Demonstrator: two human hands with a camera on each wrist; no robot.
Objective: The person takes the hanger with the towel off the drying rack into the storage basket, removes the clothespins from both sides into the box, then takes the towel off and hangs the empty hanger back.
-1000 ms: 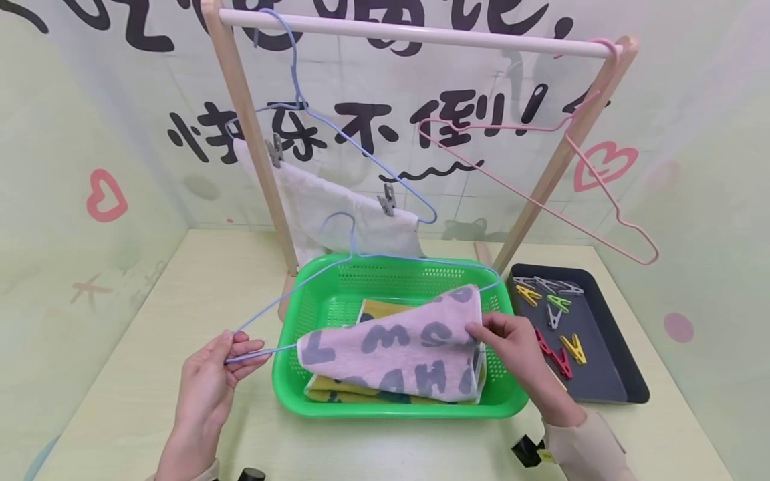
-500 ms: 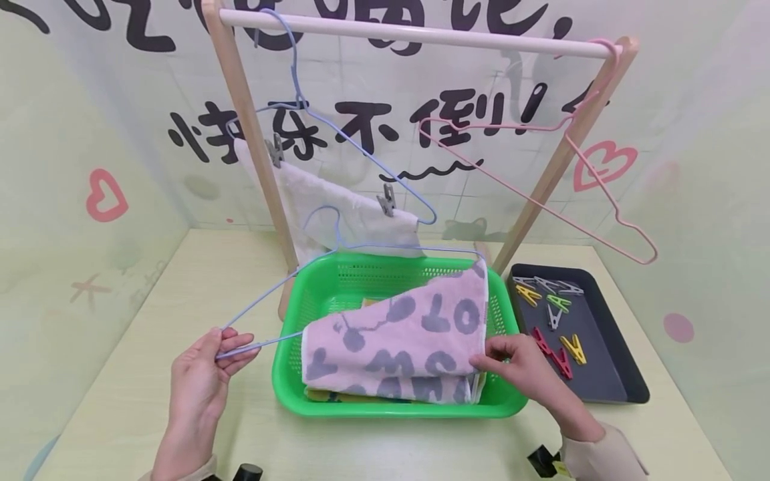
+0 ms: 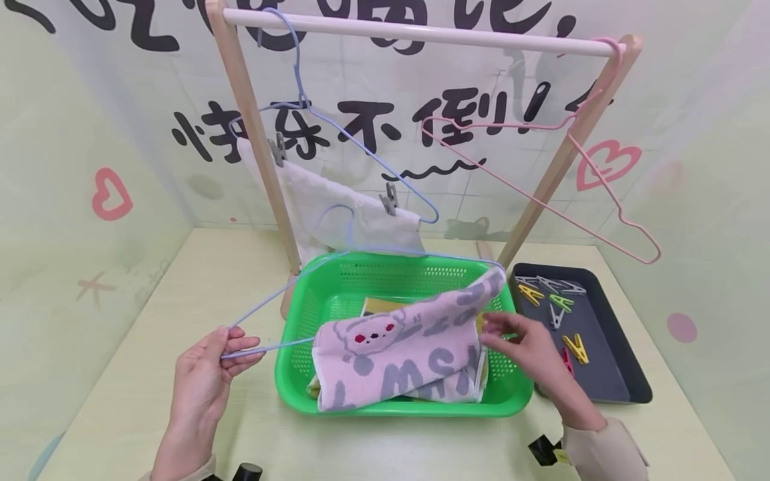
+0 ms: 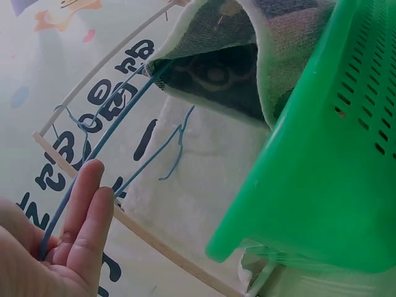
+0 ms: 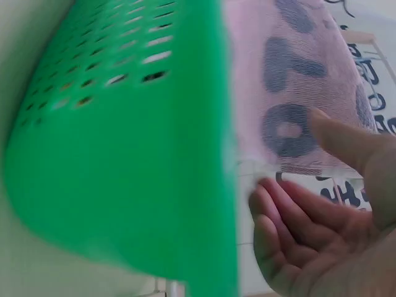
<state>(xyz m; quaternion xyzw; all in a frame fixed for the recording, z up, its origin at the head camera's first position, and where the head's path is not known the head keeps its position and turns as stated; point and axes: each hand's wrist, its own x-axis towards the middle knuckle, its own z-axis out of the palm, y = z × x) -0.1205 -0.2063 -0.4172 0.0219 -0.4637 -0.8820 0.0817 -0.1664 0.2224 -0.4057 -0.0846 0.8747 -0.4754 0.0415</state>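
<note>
My left hand (image 3: 207,381) grips one corner of a blue clothes hanger (image 3: 265,304), which is held tilted above the green basket (image 3: 403,409). Over the hanger's lower bar hangs a pink towel (image 3: 385,364) with grey letters and a bear face; its lower part reaches into the basket. The left wrist view shows the blue wire (image 4: 124,117) running from between the fingers into the towel's fold. Close by the towel's right edge is my right hand (image 3: 526,347), its thumb and fingers apart. In the right wrist view a gap separates thumb and fingertips beside the towel (image 5: 291,80).
Behind the basket stands a rack with a white rail (image 3: 421,33). It carries a blue hanger (image 3: 367,150) with a white cloth (image 3: 343,207) held by grey clips, and a bare pink hanger (image 3: 541,204). A dark tray (image 3: 607,374) of coloured clothespins (image 3: 575,349) lies at right.
The towel's right part first spread out upward, then folded over, and the bear face came into view. My right hand moved down, then back up, and let go of the towel edge.
</note>
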